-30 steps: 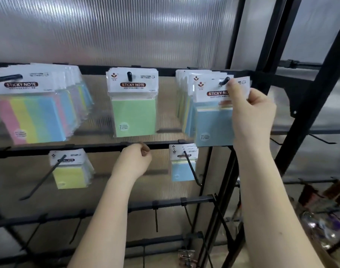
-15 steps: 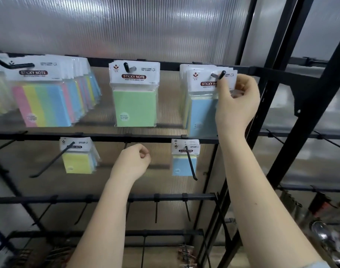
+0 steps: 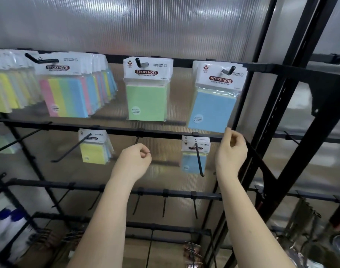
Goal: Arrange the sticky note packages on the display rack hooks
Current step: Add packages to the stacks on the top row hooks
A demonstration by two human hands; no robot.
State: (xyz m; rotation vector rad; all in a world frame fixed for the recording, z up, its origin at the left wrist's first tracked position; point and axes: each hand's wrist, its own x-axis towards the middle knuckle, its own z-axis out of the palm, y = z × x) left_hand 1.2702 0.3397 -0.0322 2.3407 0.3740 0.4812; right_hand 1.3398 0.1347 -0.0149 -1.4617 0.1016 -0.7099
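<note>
On the top rail of the black display rack (image 3: 165, 132), a blue sticky note package (image 3: 213, 107) hangs at the front of a small stack on the rightmost hook (image 3: 228, 71). My right hand (image 3: 231, 151) is just under its lower right corner, fingers loosely curled, thumb tip touching that corner. My left hand (image 3: 134, 161) is a closed fist holding nothing, in front of the second rail. A green package (image 3: 146, 97) hangs on the middle hook. Several multicolour packages (image 3: 66, 93) fill the left hook.
On the second rail hang a yellow package (image 3: 93, 151) and a small blue package (image 3: 194, 157), each behind a long black hook. Bare hooks (image 3: 164, 204) stick out from the lower rails. Black uprights (image 3: 293, 105) stand at the right, a ribbed translucent panel behind.
My right hand let go of the blue package's header at the hook and dropped to its lower right corner. The package now hangs free. The left fist stayed in place.
</note>
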